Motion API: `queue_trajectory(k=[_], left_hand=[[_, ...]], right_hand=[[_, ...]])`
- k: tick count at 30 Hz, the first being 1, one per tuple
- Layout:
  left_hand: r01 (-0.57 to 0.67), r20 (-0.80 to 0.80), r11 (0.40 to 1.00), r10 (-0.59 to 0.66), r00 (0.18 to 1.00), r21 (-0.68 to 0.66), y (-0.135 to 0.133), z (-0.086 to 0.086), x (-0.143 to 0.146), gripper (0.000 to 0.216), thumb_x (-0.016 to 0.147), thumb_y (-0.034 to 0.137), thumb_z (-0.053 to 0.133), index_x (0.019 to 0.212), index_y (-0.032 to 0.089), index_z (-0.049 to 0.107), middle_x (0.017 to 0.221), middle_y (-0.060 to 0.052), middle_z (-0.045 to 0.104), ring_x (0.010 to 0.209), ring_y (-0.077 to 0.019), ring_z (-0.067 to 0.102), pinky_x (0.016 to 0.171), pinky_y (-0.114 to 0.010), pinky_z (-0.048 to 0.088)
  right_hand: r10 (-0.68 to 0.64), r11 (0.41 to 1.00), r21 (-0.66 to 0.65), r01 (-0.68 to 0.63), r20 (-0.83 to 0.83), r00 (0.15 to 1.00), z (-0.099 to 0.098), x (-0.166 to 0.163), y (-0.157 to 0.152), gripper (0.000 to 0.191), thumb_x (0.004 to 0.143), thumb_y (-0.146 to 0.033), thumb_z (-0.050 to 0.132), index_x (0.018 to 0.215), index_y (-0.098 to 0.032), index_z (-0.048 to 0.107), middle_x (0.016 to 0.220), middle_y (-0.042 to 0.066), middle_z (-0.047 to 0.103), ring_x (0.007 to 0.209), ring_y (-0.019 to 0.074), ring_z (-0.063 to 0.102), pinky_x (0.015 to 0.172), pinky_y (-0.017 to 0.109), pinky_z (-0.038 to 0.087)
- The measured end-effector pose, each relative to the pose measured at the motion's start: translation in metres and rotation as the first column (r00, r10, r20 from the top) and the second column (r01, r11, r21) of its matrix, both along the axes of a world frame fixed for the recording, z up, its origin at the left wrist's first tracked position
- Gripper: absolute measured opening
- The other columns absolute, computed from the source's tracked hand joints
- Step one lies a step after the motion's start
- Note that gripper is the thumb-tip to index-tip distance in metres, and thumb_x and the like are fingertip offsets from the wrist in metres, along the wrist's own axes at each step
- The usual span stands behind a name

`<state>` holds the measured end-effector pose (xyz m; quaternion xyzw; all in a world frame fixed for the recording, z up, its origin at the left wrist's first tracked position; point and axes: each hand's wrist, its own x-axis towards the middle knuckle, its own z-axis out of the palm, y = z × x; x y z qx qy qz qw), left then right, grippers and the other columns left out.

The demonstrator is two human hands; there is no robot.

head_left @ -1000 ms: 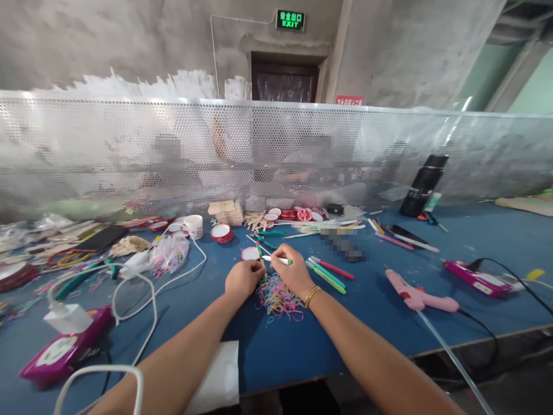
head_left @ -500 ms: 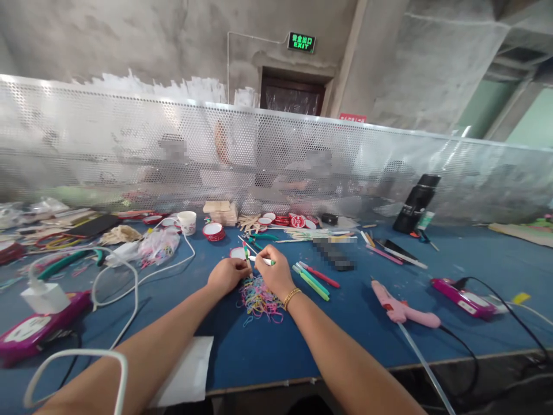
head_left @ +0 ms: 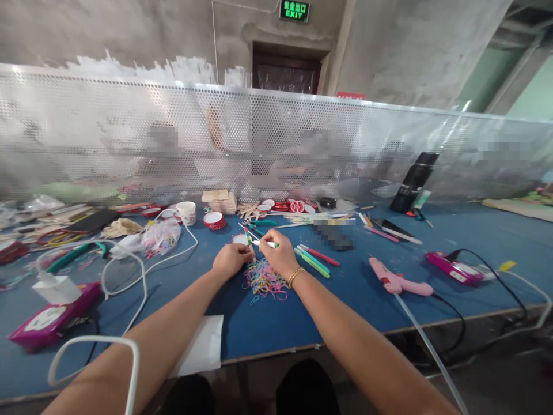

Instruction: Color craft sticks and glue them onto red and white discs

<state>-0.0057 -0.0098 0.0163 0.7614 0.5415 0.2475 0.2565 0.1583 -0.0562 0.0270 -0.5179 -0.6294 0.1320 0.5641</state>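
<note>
My left hand (head_left: 231,261) is closed, pinching a thin wooden stick (head_left: 247,235) with red and green colouring on its upper part. My right hand (head_left: 280,255) grips a white marker pen (head_left: 272,244) with a green end, its tip pointing left at the stick; whether they touch I cannot tell. Just below both hands lies a loose pile of small colourful rubber bands (head_left: 266,282). Behind my left hand a round white-and-red lid (head_left: 239,238) is partly hidden. To the right of my right hand lie several felt-tip pens (head_left: 314,265) in green, teal and red.
A pink glue gun (head_left: 395,280) rests on the right with its cord and a long clear glue stick. Purple power strips (head_left: 453,268) lie on both sides. White cable (head_left: 142,288) loops across the left. A perforated metal screen (head_left: 276,147) spans the back; a black bottle (head_left: 412,184) stands near it.
The camera view has tipped down slightly, so everything sits higher in the frame. Both hands keep their grips on the stick and the marker pen, with little visible movement between them.
</note>
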Motion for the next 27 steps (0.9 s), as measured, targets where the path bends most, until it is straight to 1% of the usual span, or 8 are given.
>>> queue_trajectory(k=[6, 10, 15, 18, 23, 27], left_hand=[[0.035, 0.009, 0.999, -0.035, 0.999, -0.009, -0.0026, 0.0036, 0.0013, 0.027, 0.076, 0.044, 0.060, 0.074, 0.021, 0.075, 0.060, 0.002, 0.060, 0.054, -0.0114, 0.047, 0.051, -0.026, 0.028], [0.055, 0.025, 0.998, -0.055, 0.998, -0.012, -0.0020, 0.0040, 0.0009, 0.027, 0.076, 0.043, 0.060, 0.073, 0.021, 0.075, 0.059, 0.002, 0.060, 0.054, -0.0117, 0.047, 0.052, -0.026, 0.028], [0.051, 0.037, 0.999, -0.050, 0.998, -0.015, 0.0011, 0.0011, -0.0010, 0.026, 0.074, 0.042, 0.061, 0.076, 0.021, 0.076, 0.061, 0.002, 0.061, 0.056, -0.0126, 0.048, 0.053, -0.026, 0.030], [0.045, 0.042, 0.999, -0.045, 0.998, 0.001, 0.0015, 0.0008, -0.0017, 0.024, 0.073, 0.040, 0.060, 0.074, 0.020, 0.075, 0.061, 0.003, 0.060, 0.056, -0.0124, 0.047, 0.055, -0.025, 0.031], [0.057, 0.046, 0.998, -0.057, 0.997, -0.008, 0.0002, 0.0051, -0.0011, 0.026, 0.073, 0.042, 0.060, 0.071, 0.020, 0.073, 0.058, 0.003, 0.059, 0.056, -0.0125, 0.047, 0.055, -0.025, 0.030], [0.076, 0.038, 0.997, -0.076, 0.996, -0.008, 0.0007, 0.0071, -0.0009, 0.027, 0.074, 0.043, 0.059, 0.071, 0.020, 0.073, 0.058, 0.003, 0.058, 0.054, -0.0121, 0.046, 0.052, -0.025, 0.027]], right_hand=[[0.059, 0.998, 0.002, -0.059, -0.137, 0.989, 0.0008, 0.0051, -0.0017, 0.012, 0.078, -0.025, 0.051, 0.067, -0.021, 0.054, 0.065, -0.003, 0.063, 0.063, 0.0144, 0.058, 0.066, 0.025, 0.044], [0.081, 0.997, 0.004, -0.081, -0.084, 0.993, -0.0010, 0.0020, -0.0022, 0.015, 0.079, -0.027, 0.051, 0.066, -0.021, 0.054, 0.066, -0.002, 0.063, 0.066, 0.0149, 0.058, 0.066, 0.025, 0.044], [0.085, 0.995, -0.044, -0.088, -0.067, 0.994, -0.0025, -0.0006, -0.0014, 0.015, 0.079, -0.029, 0.050, 0.066, -0.022, 0.054, 0.064, -0.003, 0.062, 0.060, 0.0143, 0.054, 0.062, 0.025, 0.042], [0.062, 0.998, -0.021, -0.063, -0.044, 0.997, -0.0012, -0.0002, -0.0012, 0.015, 0.079, -0.028, 0.051, 0.065, -0.022, 0.053, 0.063, -0.003, 0.061, 0.064, 0.0151, 0.055, 0.063, 0.025, 0.042], [0.017, 0.999, 0.030, -0.016, -0.026, 1.000, 0.0021, 0.0004, -0.0019, 0.014, 0.078, -0.026, 0.051, 0.064, -0.022, 0.052, 0.067, -0.002, 0.062, 0.071, 0.0163, 0.058, 0.068, 0.026, 0.043], [0.018, 0.999, 0.028, -0.017, -0.032, 0.999, 0.0030, -0.0006, -0.0014, 0.014, 0.078, -0.026, 0.052, 0.064, -0.022, 0.052, 0.067, -0.002, 0.062, 0.071, 0.0162, 0.058, 0.069, 0.026, 0.043]])
